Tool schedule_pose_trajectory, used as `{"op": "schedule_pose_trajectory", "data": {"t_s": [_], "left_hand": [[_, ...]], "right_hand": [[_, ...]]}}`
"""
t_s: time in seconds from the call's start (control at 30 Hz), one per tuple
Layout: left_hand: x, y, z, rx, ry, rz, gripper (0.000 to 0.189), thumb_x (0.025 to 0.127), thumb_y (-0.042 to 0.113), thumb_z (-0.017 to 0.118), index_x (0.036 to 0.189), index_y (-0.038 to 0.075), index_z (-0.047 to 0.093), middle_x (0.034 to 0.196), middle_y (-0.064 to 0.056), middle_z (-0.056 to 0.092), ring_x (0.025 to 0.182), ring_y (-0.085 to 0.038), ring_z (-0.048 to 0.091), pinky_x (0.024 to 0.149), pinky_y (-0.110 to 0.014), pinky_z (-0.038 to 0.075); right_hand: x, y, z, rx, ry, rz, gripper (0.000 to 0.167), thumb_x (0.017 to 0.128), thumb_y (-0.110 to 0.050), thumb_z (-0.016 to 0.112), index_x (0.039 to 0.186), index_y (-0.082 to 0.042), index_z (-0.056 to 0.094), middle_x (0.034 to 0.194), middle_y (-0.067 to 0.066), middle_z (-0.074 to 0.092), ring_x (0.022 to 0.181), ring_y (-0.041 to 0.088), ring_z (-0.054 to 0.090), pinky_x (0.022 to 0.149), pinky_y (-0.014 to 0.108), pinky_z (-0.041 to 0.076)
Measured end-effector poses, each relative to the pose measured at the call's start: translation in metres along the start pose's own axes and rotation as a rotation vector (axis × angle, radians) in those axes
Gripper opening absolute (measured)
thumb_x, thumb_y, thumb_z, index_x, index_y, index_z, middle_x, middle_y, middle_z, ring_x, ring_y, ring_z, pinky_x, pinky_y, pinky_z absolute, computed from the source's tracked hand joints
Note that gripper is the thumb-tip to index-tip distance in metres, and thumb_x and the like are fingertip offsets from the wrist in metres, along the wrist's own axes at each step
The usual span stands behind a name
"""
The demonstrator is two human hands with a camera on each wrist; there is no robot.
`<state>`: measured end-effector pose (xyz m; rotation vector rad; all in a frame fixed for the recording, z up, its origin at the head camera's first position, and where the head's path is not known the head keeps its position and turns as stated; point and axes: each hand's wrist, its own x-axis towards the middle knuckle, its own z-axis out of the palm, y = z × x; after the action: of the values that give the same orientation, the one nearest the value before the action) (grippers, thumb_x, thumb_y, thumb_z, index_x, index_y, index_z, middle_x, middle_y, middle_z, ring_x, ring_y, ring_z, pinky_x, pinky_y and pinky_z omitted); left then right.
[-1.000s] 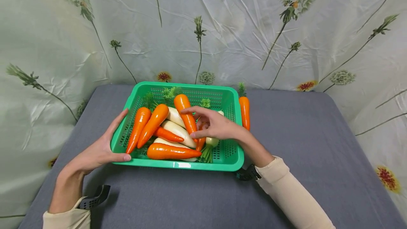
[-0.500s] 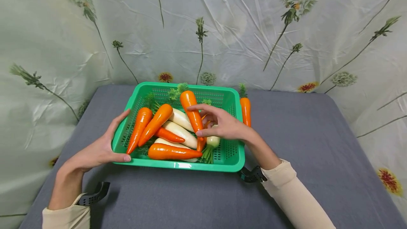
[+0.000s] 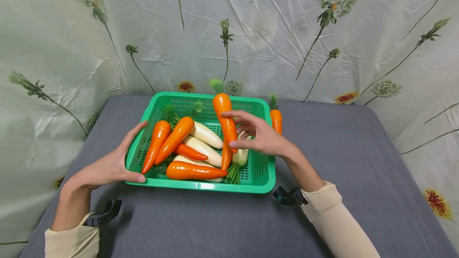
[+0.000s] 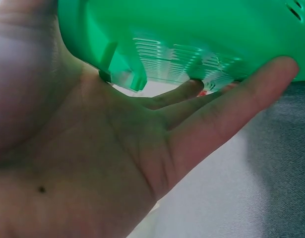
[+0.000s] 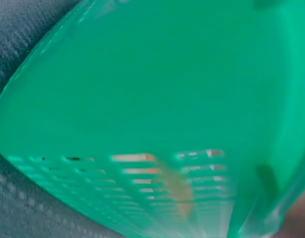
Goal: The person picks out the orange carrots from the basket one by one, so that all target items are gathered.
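Rightward and farther off it goes! The right hand (image 3: 263, 132) has an orange carrot (image 3: 225, 116) pinched between thumb and fingers, now over the right half of the green basket (image 3: 201, 186), uncovering the far white radish's (image 3: 207, 135) tip. The left hand (image 3: 107, 166), spread wide, touches the basket's left end.
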<state>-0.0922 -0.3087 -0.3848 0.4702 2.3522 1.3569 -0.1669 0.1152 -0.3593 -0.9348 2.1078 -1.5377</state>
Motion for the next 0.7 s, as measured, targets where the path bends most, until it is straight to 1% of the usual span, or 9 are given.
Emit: {"op": "schedule_pose_trajectory", "data": {"t_s": [0.17,0.3,0.47,0.6,0.7], "left_hand": [[0.001,0.001,-0.001,0.009,-0.007,0.023,0.138,0.075,0.004,0.090,0.166,0.041,-0.007,0.164,-0.018,0.010,0.121,0.000,0.044,0.087,-0.019,0.049],[0.001,-0.001,-0.001,-0.005,-0.013,0.030,0.139,0.075,0.002,0.089,0.166,0.040,-0.008,0.165,-0.017,0.006,0.122,0.001,0.043,0.088,-0.018,0.048],[0.000,-0.003,0.000,-0.016,-0.017,0.021,0.137,0.076,0.002,0.087,0.166,0.041,-0.009,0.165,-0.016,0.006,0.122,0.001,0.044,0.086,-0.020,0.050],[0.000,-0.002,0.001,-0.040,-0.018,0.020,0.135,0.077,0.002,0.086,0.166,0.041,-0.008,0.165,-0.016,0.005,0.120,0.000,0.046,0.085,-0.022,0.052],[-0.001,-0.002,0.002,-0.056,-0.014,0.007,0.134,0.078,0.001,0.085,0.166,0.043,-0.007,0.165,-0.016,0.005,0.120,0.000,0.047,0.085,-0.022,0.052]], "right_hand": [[-0.007,0.000,-0.008,0.033,0.040,-0.024,0.069,0.093,-0.007,0.076,0.155,-0.019,0.047,0.141,0.011,0.058,0.108,0.027,0.065,0.084,0.034,0.056],[-0.013,0.000,-0.014,0.039,0.089,-0.027,0.071,0.093,-0.008,0.076,0.155,-0.018,0.046,0.141,0.011,0.056,0.101,0.028,0.063,0.085,0.032,0.055],[-0.021,0.002,-0.022,0.044,0.144,-0.034,0.072,0.093,-0.007,0.076,0.156,-0.016,0.044,0.137,0.016,0.058,0.099,0.026,0.064,0.088,0.031,0.055],[-0.027,0.004,-0.027,0.052,0.190,-0.045,0.071,0.093,-0.003,0.074,0.157,-0.013,0.044,0.141,0.018,0.057,0.100,0.023,0.066,0.087,0.030,0.056],[-0.030,0.006,-0.030,0.059,0.214,-0.051,0.071,0.093,-0.003,0.073,0.157,-0.012,0.043,0.145,0.017,0.054,0.102,0.021,0.066,0.085,0.029,0.055]]}}
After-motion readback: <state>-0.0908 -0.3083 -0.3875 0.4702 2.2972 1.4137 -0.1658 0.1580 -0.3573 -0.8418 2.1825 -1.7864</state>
